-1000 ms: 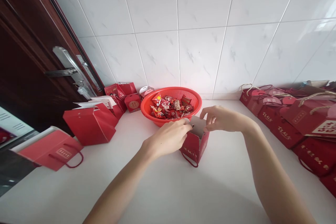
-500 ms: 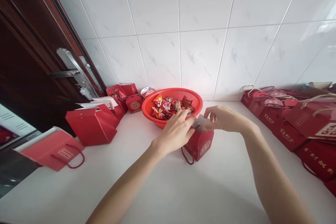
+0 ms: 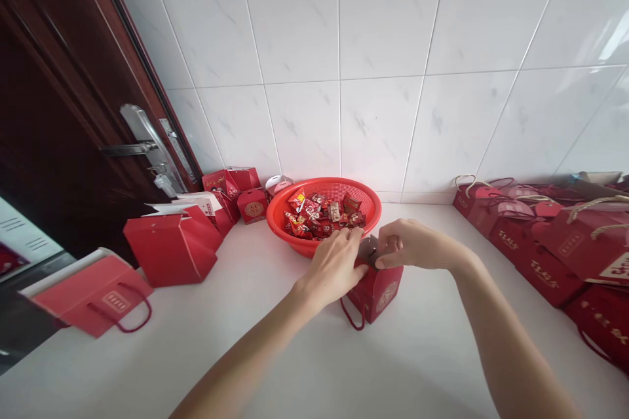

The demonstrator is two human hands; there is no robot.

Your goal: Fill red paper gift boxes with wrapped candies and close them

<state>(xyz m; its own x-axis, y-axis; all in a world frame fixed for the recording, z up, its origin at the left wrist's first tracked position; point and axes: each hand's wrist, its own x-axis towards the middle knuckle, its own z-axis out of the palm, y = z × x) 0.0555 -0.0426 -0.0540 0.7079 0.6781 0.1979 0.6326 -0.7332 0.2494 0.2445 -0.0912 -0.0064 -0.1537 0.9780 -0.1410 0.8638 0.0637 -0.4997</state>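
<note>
A small red gift box with a round gold emblem stands upright on the white table, its top open and a dark inside partly showing. A red cord handle hangs down its near side. My left hand grips the box's left side, thumb near the top edge. With fingers curled in, my right hand pinches at the right of the opening; its fingers hide part of the flap. Just behind the box, an orange-red plastic basket contains several wrapped candies.
Several red boxes and bags, including an upright bag and one lying over, are on the left near a dark wooden door. Rows of red boxes with handles line the right side. A tiled wall rises behind.
My right hand has come down and its fingers have closed in at the box's opening. My left hand stays at the box's left side. The view has tilted up slightly.
</note>
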